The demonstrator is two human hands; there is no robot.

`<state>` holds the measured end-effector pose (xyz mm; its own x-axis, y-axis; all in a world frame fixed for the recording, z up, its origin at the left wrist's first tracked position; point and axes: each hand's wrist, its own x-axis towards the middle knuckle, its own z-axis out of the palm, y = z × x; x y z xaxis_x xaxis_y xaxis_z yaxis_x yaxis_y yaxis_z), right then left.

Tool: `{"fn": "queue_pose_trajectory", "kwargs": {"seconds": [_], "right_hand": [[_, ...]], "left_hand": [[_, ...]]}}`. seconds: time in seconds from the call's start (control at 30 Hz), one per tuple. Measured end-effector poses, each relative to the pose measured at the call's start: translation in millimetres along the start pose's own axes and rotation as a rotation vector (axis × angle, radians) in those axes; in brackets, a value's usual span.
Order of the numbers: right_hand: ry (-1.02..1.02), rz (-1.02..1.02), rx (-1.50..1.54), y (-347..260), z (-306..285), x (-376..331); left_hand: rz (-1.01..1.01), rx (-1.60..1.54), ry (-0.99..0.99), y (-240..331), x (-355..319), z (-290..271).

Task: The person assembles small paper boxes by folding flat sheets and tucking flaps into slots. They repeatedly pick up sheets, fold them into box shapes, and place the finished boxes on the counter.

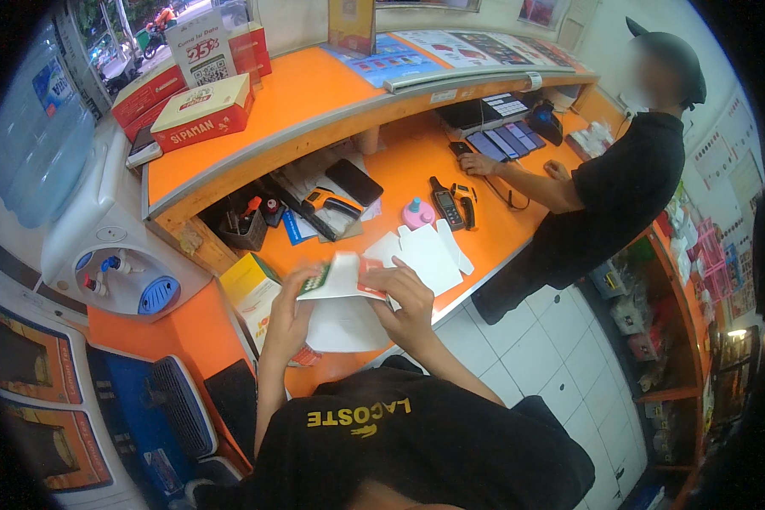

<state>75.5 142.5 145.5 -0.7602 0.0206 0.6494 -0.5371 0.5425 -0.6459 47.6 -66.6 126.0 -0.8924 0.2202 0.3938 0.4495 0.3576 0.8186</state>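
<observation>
Above the counter (406, 170), left hand (291, 308) and right hand (406, 302) hold cardboard (340, 279) (mostly white).

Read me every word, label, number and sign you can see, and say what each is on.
I won't copy wording, only say where it stands.
Black shirt: large yellow lettering, legible.
Cream-topped red box: bold lettering, legible.
White sign: large red print legible, finer print blurred.
White carton being held: print too small to read.
Counter sheets: too small to read.
</observation>
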Motion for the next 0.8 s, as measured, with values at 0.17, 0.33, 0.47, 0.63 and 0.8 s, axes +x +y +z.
{"fn": "queue_pose_trajectory", "kwargs": {"seconds": [0.17,0.33,0.47,0.63,0.8], "right_hand": [[-0.041,0.299,0.311,-13.4,3.1,1.9],[-0.455,0.598,0.091,-1.8,-0.6,7.1],[-0.191,0.692,0.267,15.0,3.2,5.9],[-0.405,0.809,0.309,24.4,0.1,1.9],[-0.438,0.494,0.817,17.1,0.4,-5.0]], "left_hand": [[-0.167,-0.028,-0.051,-2.0,-4.5,-5.4],[-0.061,-0.084,-0.016,4.3,-0.1,-10.4],[0.025,-0.1,-0.201,11.3,-3.8,-2.6],[-0.037,-0.163,-0.225,5.7,-9.5,12.8],[-0.31,-0.484,-0.144,-1.4,-9.2,7.9]]}}
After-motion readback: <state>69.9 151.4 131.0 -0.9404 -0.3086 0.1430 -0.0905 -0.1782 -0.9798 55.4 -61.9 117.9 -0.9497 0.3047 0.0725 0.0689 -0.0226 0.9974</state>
